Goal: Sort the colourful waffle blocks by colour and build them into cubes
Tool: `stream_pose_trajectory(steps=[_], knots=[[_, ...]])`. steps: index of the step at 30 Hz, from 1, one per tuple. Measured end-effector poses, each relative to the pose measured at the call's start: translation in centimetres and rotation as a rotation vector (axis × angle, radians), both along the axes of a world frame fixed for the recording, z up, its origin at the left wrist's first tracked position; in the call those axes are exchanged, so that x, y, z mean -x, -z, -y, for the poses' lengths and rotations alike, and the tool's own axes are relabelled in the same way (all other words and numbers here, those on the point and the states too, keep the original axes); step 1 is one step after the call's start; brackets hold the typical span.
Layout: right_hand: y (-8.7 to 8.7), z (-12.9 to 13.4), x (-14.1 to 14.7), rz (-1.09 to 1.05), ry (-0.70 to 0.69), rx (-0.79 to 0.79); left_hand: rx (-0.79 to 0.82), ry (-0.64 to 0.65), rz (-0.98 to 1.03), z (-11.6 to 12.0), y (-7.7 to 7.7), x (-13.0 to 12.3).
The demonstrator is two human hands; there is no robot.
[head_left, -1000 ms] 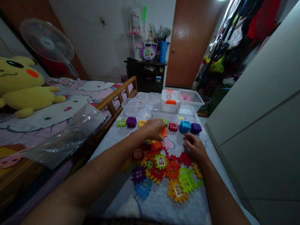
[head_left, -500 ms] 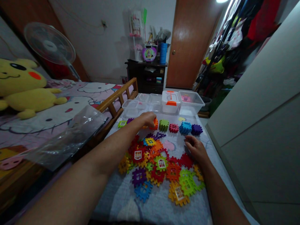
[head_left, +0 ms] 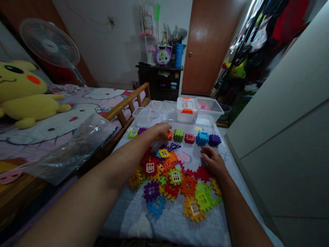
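My left hand reaches to the row of block stacks, at the orange stack. Its forefinger and thumb are apart beside that stack; the other fingers are partly hidden. My right hand rests loosely curled on the cloth, holding nothing, just in front of the blue stack. Green, pink-red and purple stacks stand in the same row. Between my forearms lies a heap of flat interlocking plastic blocks, among them a red window piece and an orange one.
Behind the row stand a lidded clear box with orange clips and an open clear bin. Clear trays are at the back left. A wooden bed rail borders the left side; a white cabinet borders the right.
The left thumb has shifted slightly left, away from the front of the orange stack. The right hand stays nearly still. The whole view has moved a little.
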State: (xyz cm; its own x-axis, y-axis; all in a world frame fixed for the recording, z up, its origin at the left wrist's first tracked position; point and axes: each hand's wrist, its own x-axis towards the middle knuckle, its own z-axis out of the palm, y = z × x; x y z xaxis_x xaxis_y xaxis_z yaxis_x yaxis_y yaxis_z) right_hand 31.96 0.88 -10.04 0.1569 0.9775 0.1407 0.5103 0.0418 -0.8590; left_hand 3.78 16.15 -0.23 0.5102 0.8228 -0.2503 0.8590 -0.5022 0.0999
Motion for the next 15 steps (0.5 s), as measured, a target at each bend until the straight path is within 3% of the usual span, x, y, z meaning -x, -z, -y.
stream_pose_trajectory(steps=[4, 8, 12, 15], knots=[[-0.7, 0.2, -0.1, -0.019, -0.045, 0.022, -0.144, 0.071, 0.033, 2.1, -1.2, 0.8], [-1.8, 0.7, 0.1, 0.047, -0.111, 0.019, -0.215, 0.139, 0.175, 6.6, -1.8, 2.8], [-3.4, 1.7, 0.6, 0.203, -0.265, -0.028, -0.261, 0.152, 0.362, 12.2, 0.0, 6.4], [-4.7, 2.8, 1.4, 0.282, -0.445, -0.018, -0.334, 0.002, 0.484, 15.7, 2.5, 9.1]])
